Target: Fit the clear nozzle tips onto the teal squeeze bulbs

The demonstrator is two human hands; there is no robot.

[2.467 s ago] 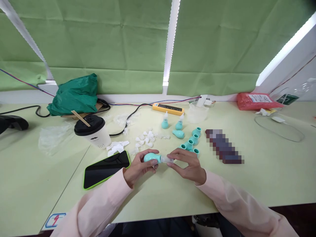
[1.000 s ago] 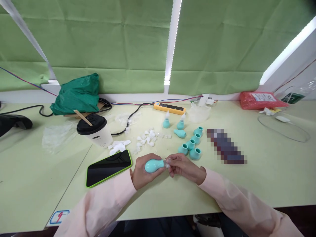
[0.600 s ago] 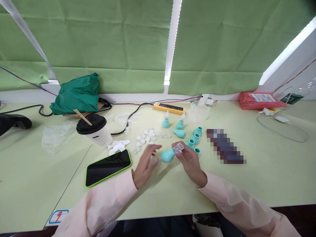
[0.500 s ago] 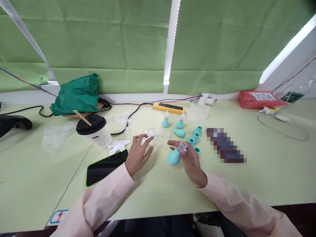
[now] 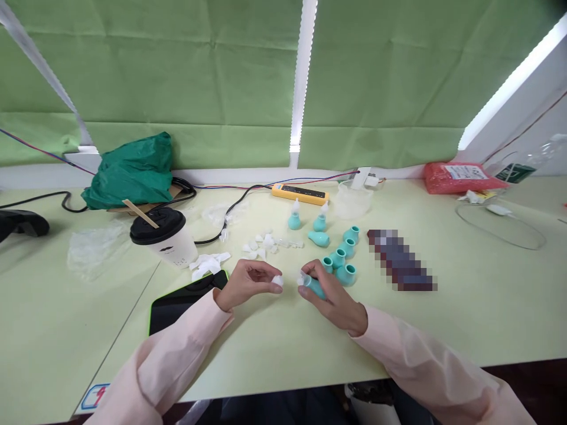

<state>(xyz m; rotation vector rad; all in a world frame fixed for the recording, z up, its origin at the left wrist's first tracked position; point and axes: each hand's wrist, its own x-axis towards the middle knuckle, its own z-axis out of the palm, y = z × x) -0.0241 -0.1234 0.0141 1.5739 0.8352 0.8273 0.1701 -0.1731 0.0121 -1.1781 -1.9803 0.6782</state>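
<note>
Between thumb and fingers my left hand (image 5: 250,283) pinches a small white nozzle tip (image 5: 277,281). Facing it, my right hand (image 5: 332,295) is closed round a teal rubber bulb (image 5: 314,287), tilted on its side with a clear collar (image 5: 302,279) at its mouth. A short gap separates the tip from the collar. Several open-mouthed teal bulbs (image 5: 345,273) stand just beyond my right hand, and another bulb (image 5: 319,238) lies on its side. Farther back are two bulbs with white tips fitted (image 5: 294,220). Loose white tips (image 5: 261,243) lie in a pile beyond my left hand.
A lidded paper cup (image 5: 170,239), crumpled tissue (image 5: 209,264) and a phone (image 5: 177,310) are on the left. A yellow power strip (image 5: 300,193) and a translucent tub (image 5: 353,200) stand at the back. A blurred dark object (image 5: 401,260) lies right.
My left hand has drawn back from the loose pieces with a white tip pinched in it. My right hand has turned the teal bulb sideways, its mouth toward the left.
</note>
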